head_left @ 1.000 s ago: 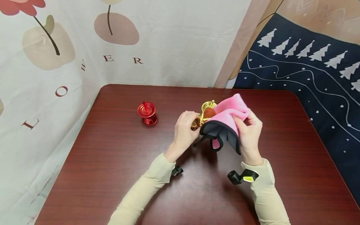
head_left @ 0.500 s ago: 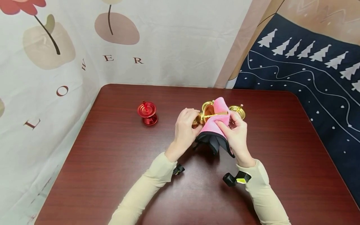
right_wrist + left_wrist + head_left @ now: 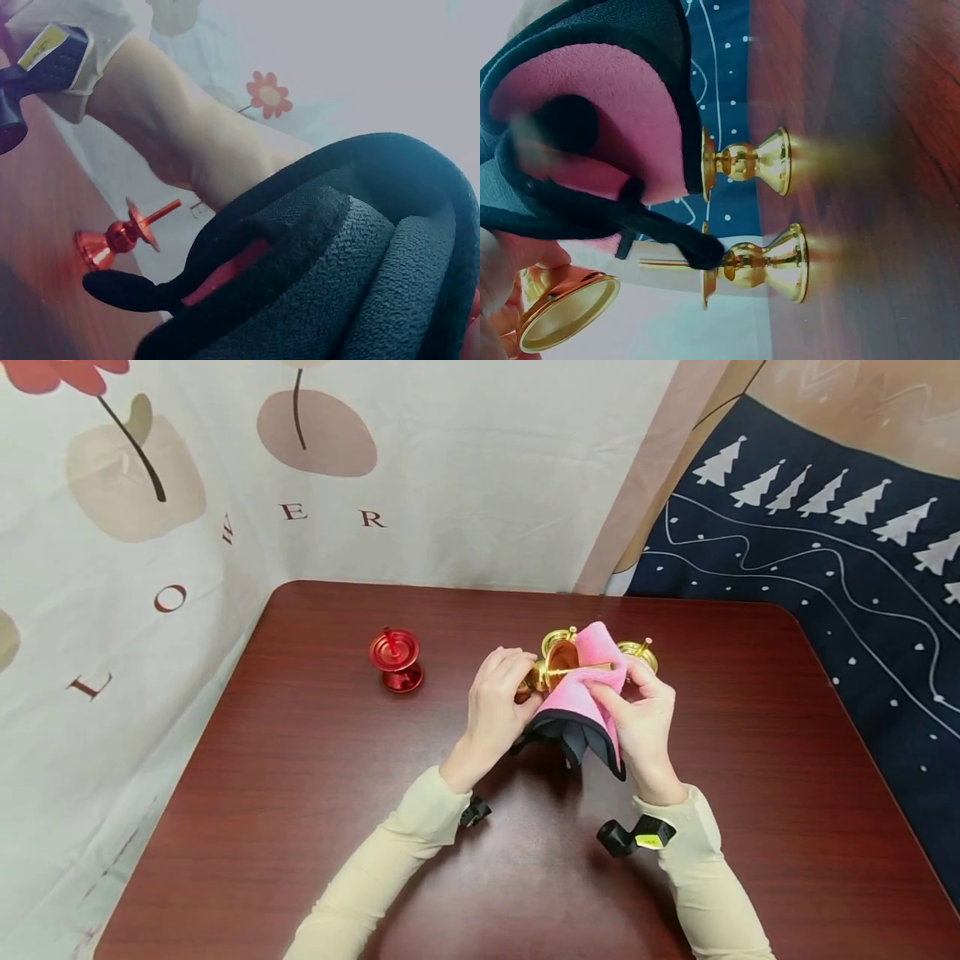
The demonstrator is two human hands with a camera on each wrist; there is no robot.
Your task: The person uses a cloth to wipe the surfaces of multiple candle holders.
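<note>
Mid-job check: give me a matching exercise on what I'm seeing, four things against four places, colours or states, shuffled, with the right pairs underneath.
Things:
1. Red candle holder
2. Pink cloth
3. Tilted gold candle holder
4. Tabletop

Places, colours, states:
A. Held in the left grip
B. Brown, wood-grained
C. Black-edged, pinched by the right grip
D. Standing upright, untouched

Right pairs: 1-D, 2-C, 3-A, 4-B

Glossy metal candlestick [image 3: 551, 670], matt cloth [image 3: 573, 696]
</note>
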